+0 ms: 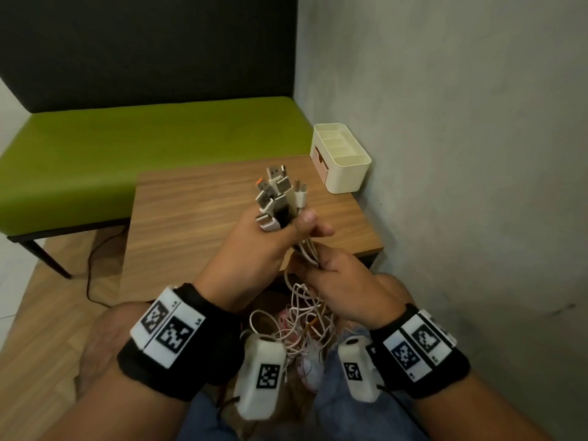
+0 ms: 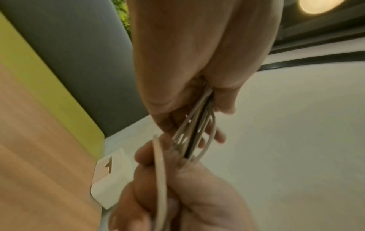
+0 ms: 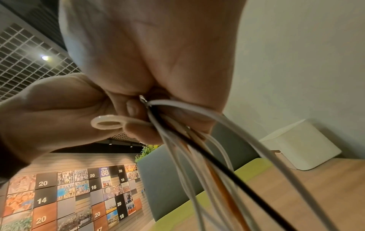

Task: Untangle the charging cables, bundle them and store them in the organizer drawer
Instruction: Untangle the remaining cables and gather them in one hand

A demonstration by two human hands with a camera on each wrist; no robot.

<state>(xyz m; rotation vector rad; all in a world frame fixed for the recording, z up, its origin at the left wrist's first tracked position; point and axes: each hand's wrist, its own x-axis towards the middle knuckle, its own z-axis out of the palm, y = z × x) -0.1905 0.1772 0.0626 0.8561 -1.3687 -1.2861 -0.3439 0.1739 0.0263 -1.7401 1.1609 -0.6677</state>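
Observation:
My left hand (image 1: 276, 240) grips a bunch of charging cables just under their plugs (image 1: 278, 192), which stand upright above the wooden table (image 1: 197, 224). Right below it, my right hand (image 1: 337, 275) grips the same white, black and orange cable strands (image 3: 199, 150). The rest of the cables (image 1: 296, 323) hang in a loose tangle over my lap. In the left wrist view the strands (image 2: 194, 132) run from the left hand (image 2: 187, 62) down into the right hand (image 2: 177, 179). A small white loop (image 3: 107, 124) lies by the left hand's fingers (image 3: 59, 109). The cream organizer (image 1: 345, 173) with a pink drawer (image 1: 318, 159) stands at the table's far right corner.
A grey wall (image 1: 461, 154) runs along the table's right side. A green bench (image 1: 143, 148) with a dark backrest stands behind the table. A black cord (image 1: 92, 265) lies on the floor at the left. My knees are below the hands.

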